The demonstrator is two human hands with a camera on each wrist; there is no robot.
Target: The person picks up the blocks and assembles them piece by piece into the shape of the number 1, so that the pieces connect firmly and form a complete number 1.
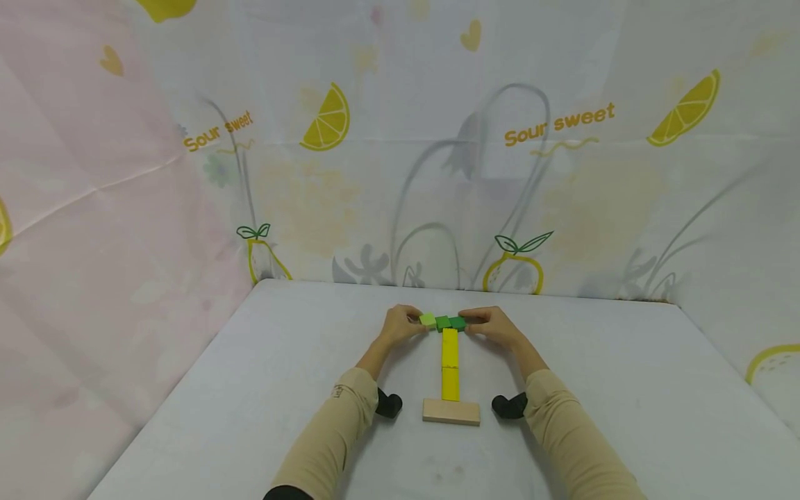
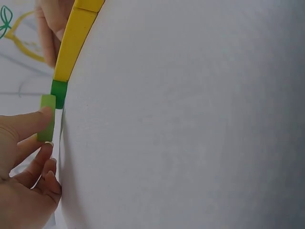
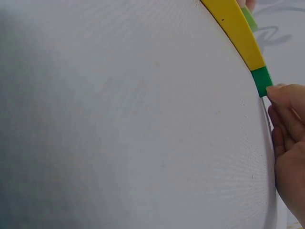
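Note:
My left hand (image 1: 400, 325) pinches a light green block (image 1: 428, 320) between thumb and finger; the block shows side-on in the left wrist view (image 2: 46, 119). Across from it, my right hand (image 1: 495, 326) holds a dark green block (image 1: 458, 323) by its right end, with the thumb on it in the right wrist view (image 3: 262, 81). Between these two sits a middle green block (image 1: 443, 323), just past the far end of two yellow blocks (image 1: 450, 364) laid end to end. A plain wooden block (image 1: 451, 412) lies crosswise at their near end.
All the blocks are on a white-covered table (image 1: 262, 389). Behind it hangs a printed cloth (image 1: 425, 208) with lemons and lettering, and a pinkish cloth (image 1: 94, 243) borders the left side. Black wrist mounts (image 1: 389, 405) stick out inward from the sleeves beside the wooden block.

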